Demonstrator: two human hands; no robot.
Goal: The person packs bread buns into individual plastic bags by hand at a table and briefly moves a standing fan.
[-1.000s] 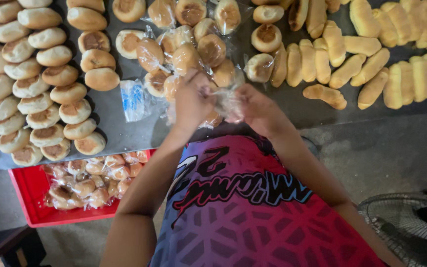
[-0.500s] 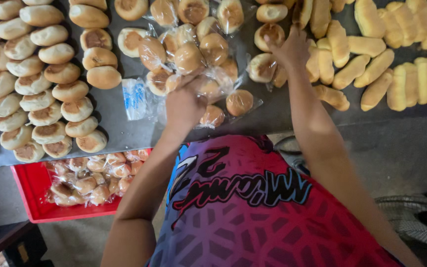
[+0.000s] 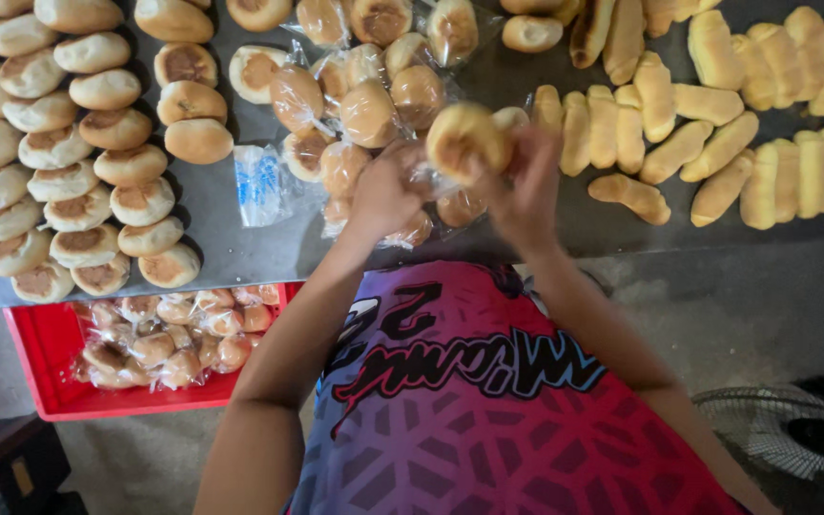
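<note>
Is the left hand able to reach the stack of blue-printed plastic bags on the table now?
Probably yes: the stack of bags lies just beside the left hand with bare table between, but that hand is busy with a round bun.

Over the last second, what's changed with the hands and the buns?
The right hand, which had reached out to the loose buns half a second ago, has come back holding a round bun. It now meets the left hand at a clear plastic bag. The bun rows and red crate stayed put.
</note>
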